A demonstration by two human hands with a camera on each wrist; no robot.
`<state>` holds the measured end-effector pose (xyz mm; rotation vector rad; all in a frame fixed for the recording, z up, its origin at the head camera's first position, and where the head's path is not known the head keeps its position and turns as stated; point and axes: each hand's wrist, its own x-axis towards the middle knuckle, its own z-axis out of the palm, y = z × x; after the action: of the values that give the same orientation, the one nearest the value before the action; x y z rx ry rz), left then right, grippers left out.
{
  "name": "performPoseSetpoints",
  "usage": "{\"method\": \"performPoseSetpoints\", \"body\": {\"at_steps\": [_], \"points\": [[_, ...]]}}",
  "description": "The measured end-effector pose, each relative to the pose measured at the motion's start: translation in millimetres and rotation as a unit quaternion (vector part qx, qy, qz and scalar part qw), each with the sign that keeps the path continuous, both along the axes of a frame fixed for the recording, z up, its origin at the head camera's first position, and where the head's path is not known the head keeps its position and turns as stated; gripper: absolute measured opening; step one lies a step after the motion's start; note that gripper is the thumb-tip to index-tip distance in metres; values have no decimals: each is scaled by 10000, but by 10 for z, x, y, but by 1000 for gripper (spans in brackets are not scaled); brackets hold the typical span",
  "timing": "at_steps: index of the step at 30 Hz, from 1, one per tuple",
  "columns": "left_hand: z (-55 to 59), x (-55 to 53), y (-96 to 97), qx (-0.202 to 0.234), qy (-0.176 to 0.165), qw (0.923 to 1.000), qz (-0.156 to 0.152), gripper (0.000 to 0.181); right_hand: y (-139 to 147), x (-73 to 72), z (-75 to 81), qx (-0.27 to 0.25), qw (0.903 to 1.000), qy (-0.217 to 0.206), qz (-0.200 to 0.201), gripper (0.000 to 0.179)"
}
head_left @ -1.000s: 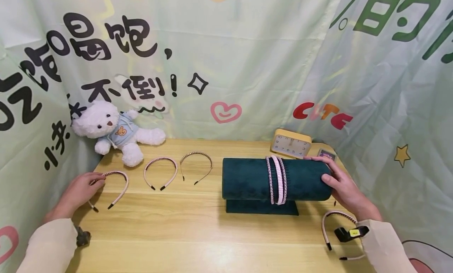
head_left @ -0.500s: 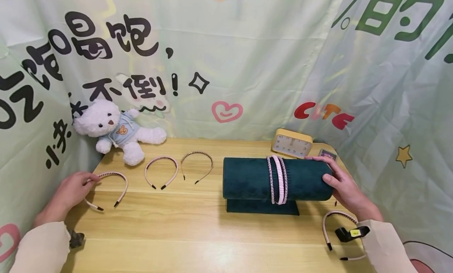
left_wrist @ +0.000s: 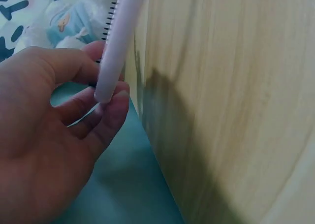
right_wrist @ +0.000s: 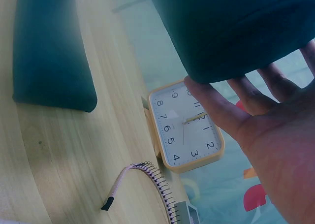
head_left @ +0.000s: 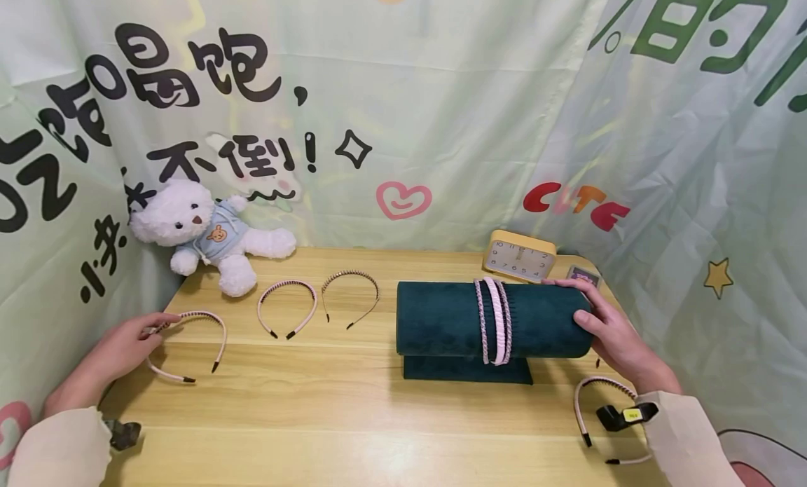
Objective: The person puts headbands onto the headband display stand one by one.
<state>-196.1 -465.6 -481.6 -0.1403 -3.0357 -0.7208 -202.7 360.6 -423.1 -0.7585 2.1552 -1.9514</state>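
Note:
At the table's left edge, my left hand (head_left: 122,347) pinches a pale pink headband (head_left: 223,340) with dark comb teeth inside it. Thumb and fingers meet on one part of the band in the left wrist view, where its pink outer side (left_wrist: 120,42) faces the camera. A dark green velvet headband stand (head_left: 435,319) is on the right, bearing a pink headband (head_left: 496,326) between two thin braided ones. My right hand (head_left: 621,343) holds the right end of its roll, thumb in front and fingers behind. From the right wrist, the fingertips are mostly hidden by the roll.
Two more headbands, one pink (head_left: 286,284) and one thin and brownish (head_left: 349,273), lie left of the stand. Another pink headband (head_left: 576,403) lies partly under the right forearm. A yellow clock (head_left: 520,256) and a white teddy bear (head_left: 183,214) are at the back.
My left hand has shifted left and a little toward me, turning the pinched headband so its open ends face more to the right. The right hand and stand have stayed put.

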Motion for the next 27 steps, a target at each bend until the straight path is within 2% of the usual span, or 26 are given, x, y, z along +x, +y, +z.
{"method": "performPoseSetpoints", "body": {"at_steps": [1, 6, 16, 22, 27], "points": [[0, 13, 0, 119, -47, 9999, -18, 34, -1, -1, 0, -5, 10000, 1, 4, 51], [-31, 34, -14, 446, 142, 9989, -38, 30, 0, -5, -4, -98, 9999, 30, 48, 51], [-7, 25, -28, 277, 124, 9995, -21, 29, 6, -1, -3, -34, 10000, -35, 5, 50], [13, 24, -37, 377, -82, 9992, 44, 31, 0, -1, 5, 20, 10000, -40, -12, 52], [-3, 24, -56, 453, -88, 9989, 39, 32, 0, 2, 7, 36, 10000, -35, -19, 52]]}}
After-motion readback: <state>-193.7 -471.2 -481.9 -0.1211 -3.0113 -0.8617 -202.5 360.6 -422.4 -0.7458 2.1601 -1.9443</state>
